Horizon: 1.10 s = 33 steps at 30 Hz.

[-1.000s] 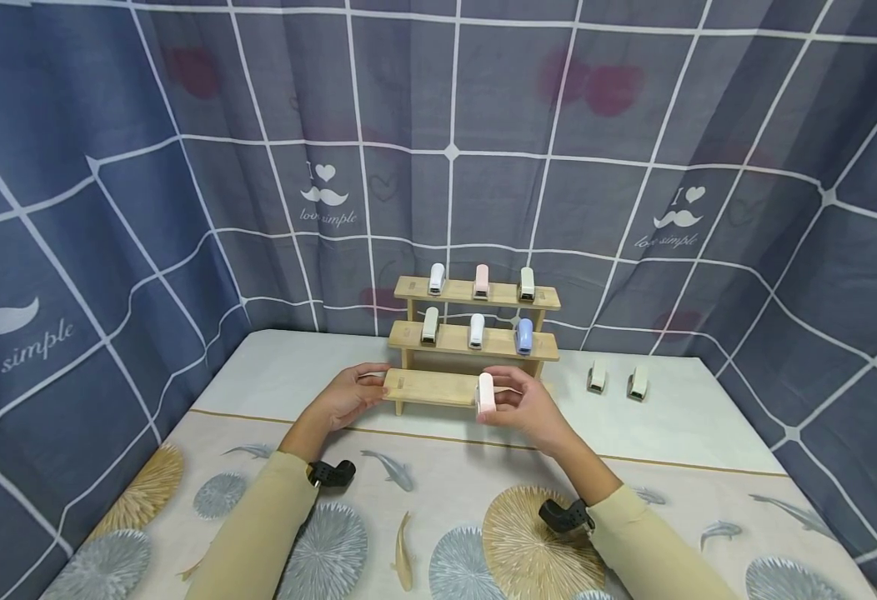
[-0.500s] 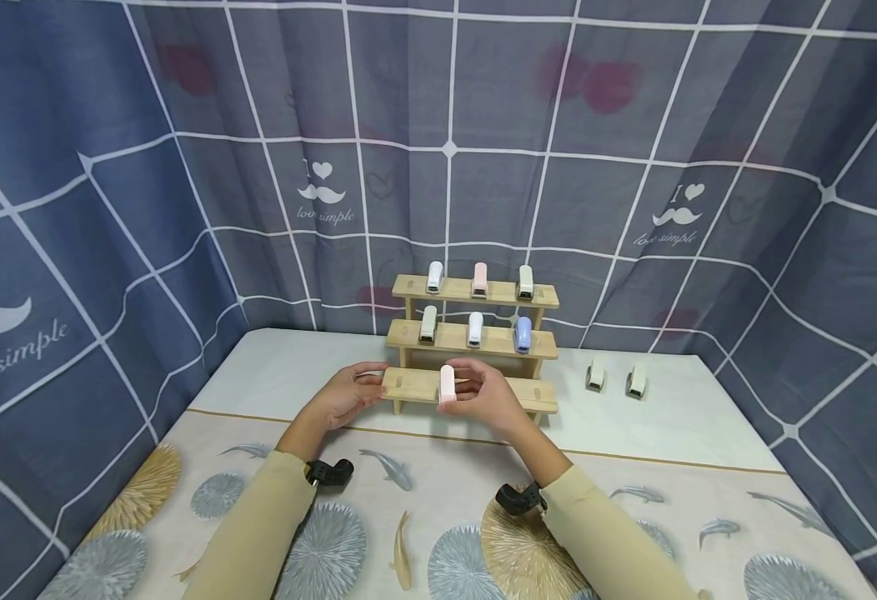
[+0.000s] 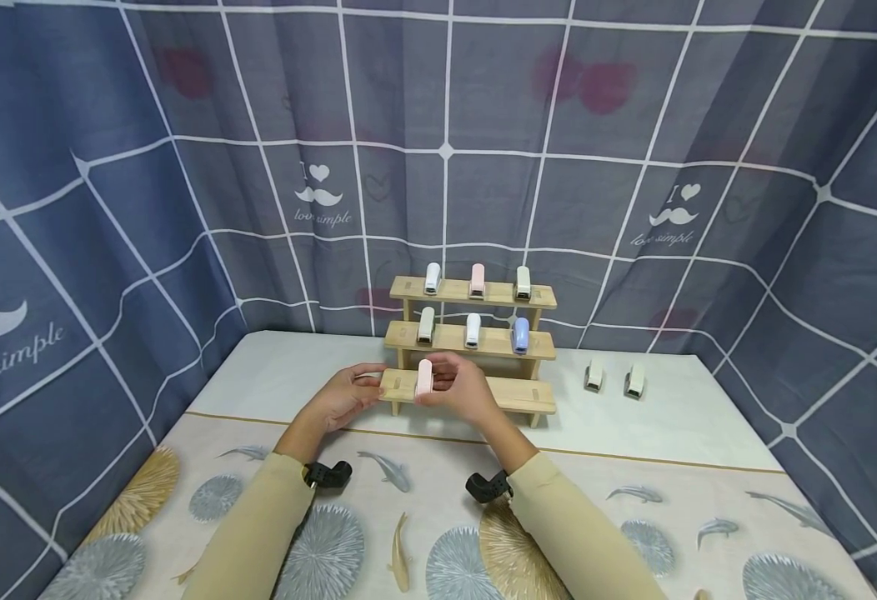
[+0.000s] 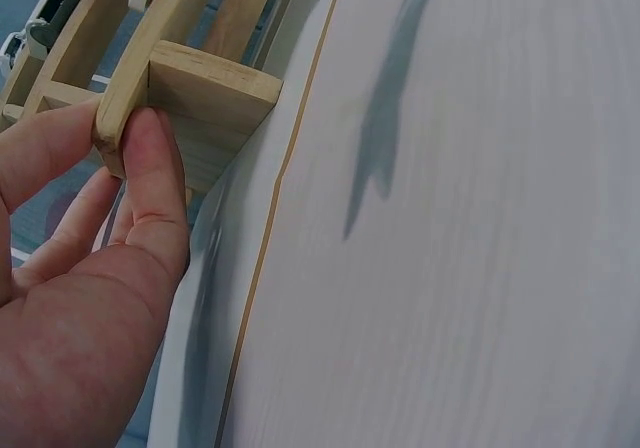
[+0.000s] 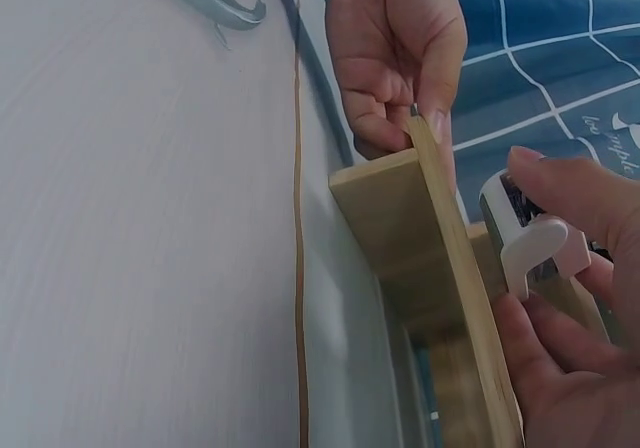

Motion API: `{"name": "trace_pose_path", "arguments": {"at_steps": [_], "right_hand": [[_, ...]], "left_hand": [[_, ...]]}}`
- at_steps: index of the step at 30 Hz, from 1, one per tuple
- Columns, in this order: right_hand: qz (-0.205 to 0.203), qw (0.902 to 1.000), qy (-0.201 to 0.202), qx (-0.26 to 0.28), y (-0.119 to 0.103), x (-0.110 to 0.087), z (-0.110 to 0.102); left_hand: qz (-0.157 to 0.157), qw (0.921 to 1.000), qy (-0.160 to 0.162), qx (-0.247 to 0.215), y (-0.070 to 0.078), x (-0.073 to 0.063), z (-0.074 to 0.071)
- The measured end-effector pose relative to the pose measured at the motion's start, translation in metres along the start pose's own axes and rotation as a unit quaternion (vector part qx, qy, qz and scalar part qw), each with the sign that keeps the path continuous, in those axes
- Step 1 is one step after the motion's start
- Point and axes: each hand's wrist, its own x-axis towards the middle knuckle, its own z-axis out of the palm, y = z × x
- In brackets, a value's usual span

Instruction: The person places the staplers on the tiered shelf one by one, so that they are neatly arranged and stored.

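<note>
My right hand [image 3: 459, 387] pinches a small pale pink and white stapler [image 3: 424, 381] between thumb and fingers. It is held upright at the left part of the lowest step of a three-tier wooden display stand [image 3: 506, 393]; whether its base touches the board I cannot tell. In the right wrist view the stapler [image 5: 530, 230] shows its white side and a dark inner part. My left hand [image 3: 344, 398] grips the left end of that lowest step, thumb beneath the board edge in the left wrist view, where the wooden step [image 4: 215, 83] fills the upper left.
The middle tier carries a cream stapler [image 3: 426, 326], a white one [image 3: 472, 331] and a blue one [image 3: 520, 335]. On the top tier stand white [image 3: 433, 278], pink [image 3: 478, 282] and cream [image 3: 523, 283] staplers. Two cream staplers [image 3: 593, 376] lie right on the table [image 3: 656, 425]. A checked curtain [image 3: 378, 192] surrounds it.
My right hand has carried the pink stapler leftward along the lowest step, from its right half to near its left end. The left hand keeps its grip on the step.
</note>
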Motion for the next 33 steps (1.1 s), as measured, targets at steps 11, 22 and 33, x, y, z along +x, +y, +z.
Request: {"name": "trace_pose_path", "arguments": {"at_steps": [11, 22, 33], "right_hand": [[-0.003, 0.9996, 0.014, -0.024, -0.005, 0.007, 0.01], [-0.014, 0.9986, 0.004, -0.05, -0.004, 0.008, 0.013], [-0.024, 0.9994, 0.01, -0.023, 0.002, -0.015, -0.001]], "left_hand": [[-0.002, 1.0, -0.004, -0.001, 0.002, -0.001, -0.001], [-0.004, 1.0, -0.001, -0.003, 0.002, -0.001, -0.001], [-0.006, 1.0, 0.005, 0.004, -0.001, 0.002, -0.001]]}}
